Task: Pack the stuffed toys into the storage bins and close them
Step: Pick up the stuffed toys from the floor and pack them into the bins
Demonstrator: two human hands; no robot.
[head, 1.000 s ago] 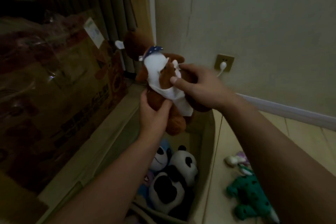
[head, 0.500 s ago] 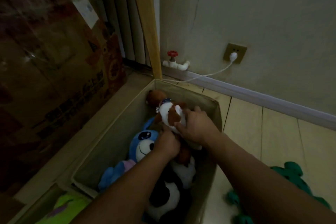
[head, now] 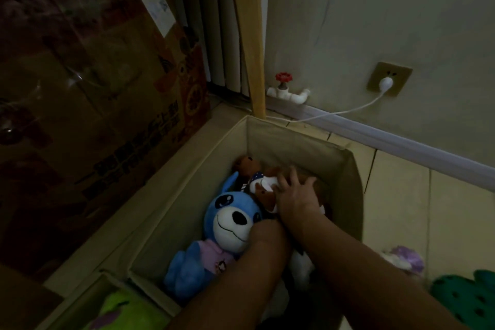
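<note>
An open beige fabric storage bin (head: 292, 139) stands on the floor near the wall. Inside lie a blue dog plush (head: 230, 220) in a pink shirt and a brown bear plush (head: 247, 165) in white clothes at the far end. My right hand (head: 294, 197) presses down on the bear's body with fingers spread. My left forearm (head: 241, 276) reaches into the bin beside the blue dog; its hand is hidden under my right wrist. A white part of a panda plush (head: 302, 265) shows between my arms.
A green spotted plush (head: 466, 300) and a purple-white plush (head: 404, 261) lie on the floor to the right. A second bin holds a lime-green toy (head: 126, 308) at lower left. A large cardboard box (head: 107, 115) stands left. A red valve (head: 284, 79) and plugged socket (head: 388, 80) are on the wall.
The brown bear went from being held up above the bin by both hands to lying inside it. My right hand now presses it down flat, and my left hand has sunk out of sight.
</note>
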